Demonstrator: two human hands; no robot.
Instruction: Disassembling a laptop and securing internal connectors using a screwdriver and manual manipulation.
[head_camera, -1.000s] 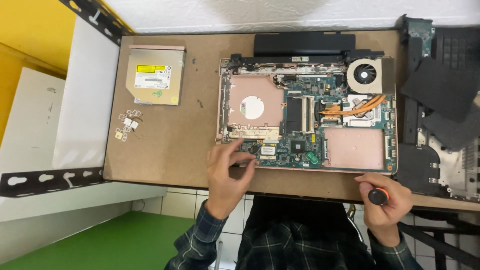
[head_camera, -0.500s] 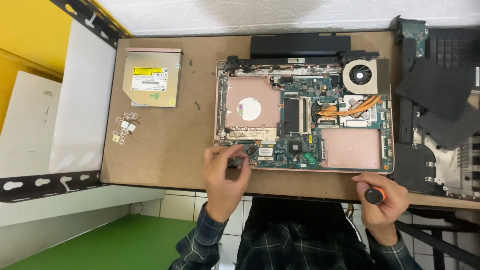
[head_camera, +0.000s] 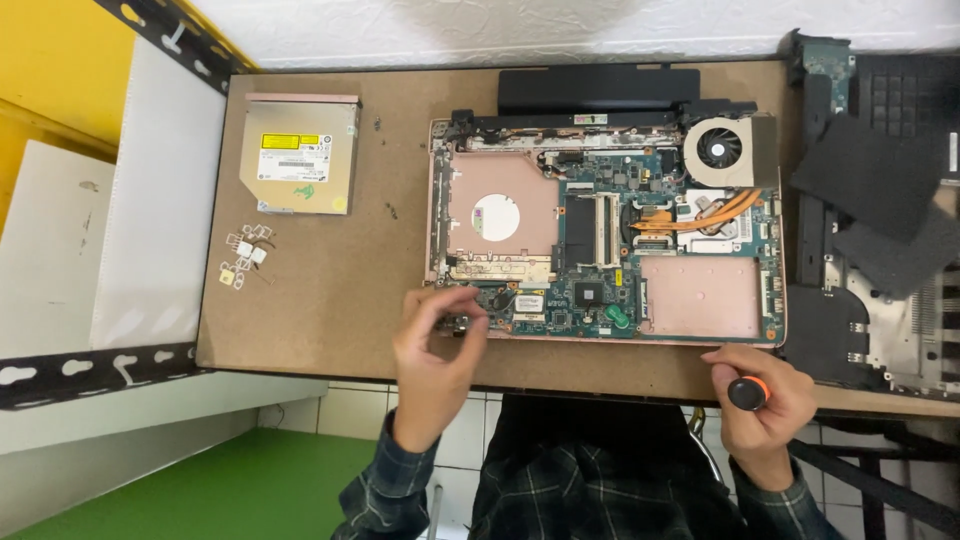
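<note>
Left hand (head_camera: 432, 345) pinches small part at front-left corner of open laptop base (head_camera: 605, 240) on worktop (head_camera: 330, 300). Right hand (head_camera: 765, 400) grips screwdriver (head_camera: 747, 392), idle at edge. Lift part straight, avoid board.

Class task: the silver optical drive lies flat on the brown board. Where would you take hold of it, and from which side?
Grip the optical drive across its two long side edges, coming from above. It lies flat, label up, with bare board all around, so those thin edges are probably the easiest to reach.

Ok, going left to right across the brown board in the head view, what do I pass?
Small pile of pale loose parts → silver optical drive → left hand at the opened laptop's near-left corner → copper heat pipes → right hand gripping a screwdriver handle.
</note>
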